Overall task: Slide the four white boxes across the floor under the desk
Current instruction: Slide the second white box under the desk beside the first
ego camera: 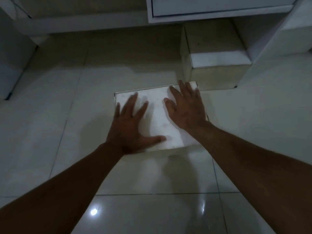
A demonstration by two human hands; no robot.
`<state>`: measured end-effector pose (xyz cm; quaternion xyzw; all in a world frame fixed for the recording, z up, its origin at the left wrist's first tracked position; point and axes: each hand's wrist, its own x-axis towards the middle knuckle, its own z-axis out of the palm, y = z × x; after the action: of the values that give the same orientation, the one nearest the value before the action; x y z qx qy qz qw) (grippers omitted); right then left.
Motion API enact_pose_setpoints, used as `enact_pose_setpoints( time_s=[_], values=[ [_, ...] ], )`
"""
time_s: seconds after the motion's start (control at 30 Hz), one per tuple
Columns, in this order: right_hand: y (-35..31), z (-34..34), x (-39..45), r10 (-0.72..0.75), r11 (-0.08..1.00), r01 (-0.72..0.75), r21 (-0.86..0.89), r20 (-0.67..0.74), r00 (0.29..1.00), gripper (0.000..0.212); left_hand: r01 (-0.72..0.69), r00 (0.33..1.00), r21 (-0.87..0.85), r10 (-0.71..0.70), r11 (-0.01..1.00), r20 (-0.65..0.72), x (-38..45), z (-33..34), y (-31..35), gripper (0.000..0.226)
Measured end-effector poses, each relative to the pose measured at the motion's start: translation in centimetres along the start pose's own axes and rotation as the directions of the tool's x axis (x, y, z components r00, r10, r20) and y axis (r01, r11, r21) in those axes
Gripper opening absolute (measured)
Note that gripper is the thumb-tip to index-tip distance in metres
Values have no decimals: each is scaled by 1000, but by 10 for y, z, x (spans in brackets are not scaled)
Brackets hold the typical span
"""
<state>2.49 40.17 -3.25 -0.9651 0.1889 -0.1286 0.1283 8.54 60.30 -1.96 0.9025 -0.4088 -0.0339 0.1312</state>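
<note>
A white box lies on the tiled floor in the middle of the view. My left hand rests flat on its top near the left edge, fingers spread. On the right part of the top my right hand also lies flat with fingers apart. A second, taller white box stands just beyond, partly under the white desk; its near corner sits close to the first box's far right corner. Two more white boxes show at the edges: one at the far left and one at the far right.
The glossy tiled floor stretches left of the middle box toward the desk's shadowed underside. A desk drawer front hangs at the top right. Light glare spots lie on the tiles near the bottom.
</note>
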Motion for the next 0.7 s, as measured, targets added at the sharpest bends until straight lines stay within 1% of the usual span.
enact_pose_setpoints(
  time_s=[0.03,0.07,0.1,0.2,0.37,0.47,0.53,0.63,0.7],
  values=[
    [-2,1,12,-53,998,52,29,54,997,54,-120,990,-2,120,993,76,1,-1,2,124],
    [-3,4,22,-87,996,83,45,105,991,54,-197,969,-11,196,980,150,2,0,2,126],
    [-2,7,29,-103,994,98,43,144,984,56,-236,951,-12,234,972,202,2,1,2,127],
    [7,14,39,-88,996,90,-4,201,976,59,-280,934,1,272,960,230,8,3,-3,129],
    [13,14,38,-38,999,43,-33,128,991,60,-338,893,12,317,941,318,31,-6,-22,130],
    [20,10,33,15,996,-7,-85,85,996,62,-322,859,-19,300,947,414,46,-15,-33,126],
    [27,6,29,54,994,-46,-104,78,996,63,-283,857,-38,270,958,438,56,-21,-40,122],
    [42,-2,24,128,984,-113,-138,102,986,66,-238,887,-33,231,971,401,61,-28,-47,113],
    [51,-5,19,184,968,-163,-188,96,978,70,-163,930,-47,169,985,327,58,-29,-51,108]
  ],
)
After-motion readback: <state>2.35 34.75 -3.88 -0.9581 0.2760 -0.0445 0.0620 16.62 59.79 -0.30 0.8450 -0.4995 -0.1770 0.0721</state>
